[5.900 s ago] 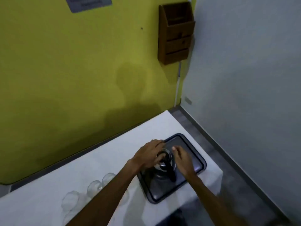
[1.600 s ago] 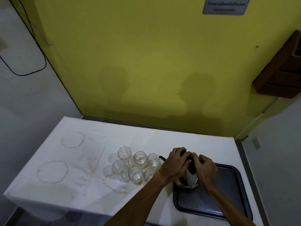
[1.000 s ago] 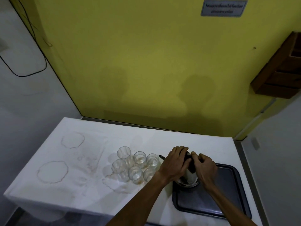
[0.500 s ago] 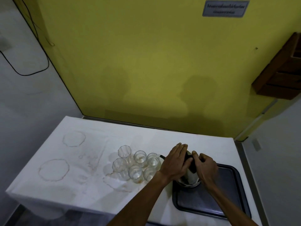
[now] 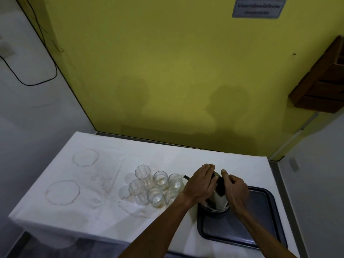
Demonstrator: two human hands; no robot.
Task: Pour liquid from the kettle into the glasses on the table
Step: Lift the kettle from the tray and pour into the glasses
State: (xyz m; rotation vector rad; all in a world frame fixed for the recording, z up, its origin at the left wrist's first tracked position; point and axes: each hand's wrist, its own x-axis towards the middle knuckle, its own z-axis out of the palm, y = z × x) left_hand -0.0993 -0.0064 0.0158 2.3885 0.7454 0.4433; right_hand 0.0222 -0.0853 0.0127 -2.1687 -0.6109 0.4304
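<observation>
A metal kettle (image 5: 216, 202) with a black handle stands at the left edge of a dark tray (image 5: 260, 226). My left hand (image 5: 201, 183) lies flat over the kettle's top and left side, fingers straightened. My right hand (image 5: 235, 189) is curled around the black handle. The kettle's thin dark spout pokes out left of my left hand, toward a cluster of several clear glasses (image 5: 156, 185) standing upright on the white tablecloth. Some glasses hold a little liquid at the bottom. Most of the kettle is hidden by my hands.
The white tablecloth (image 5: 93, 183) carries brownish ring stains on its left half and around the glasses. A yellow wall runs behind the table, with a wooden holder (image 5: 323, 84) high on the right. A grey wall stands at the left.
My left hand's fingers have straightened and now lie flatter over the kettle's top. The kettle and my right hand have hardly moved. The glasses stand where they were.
</observation>
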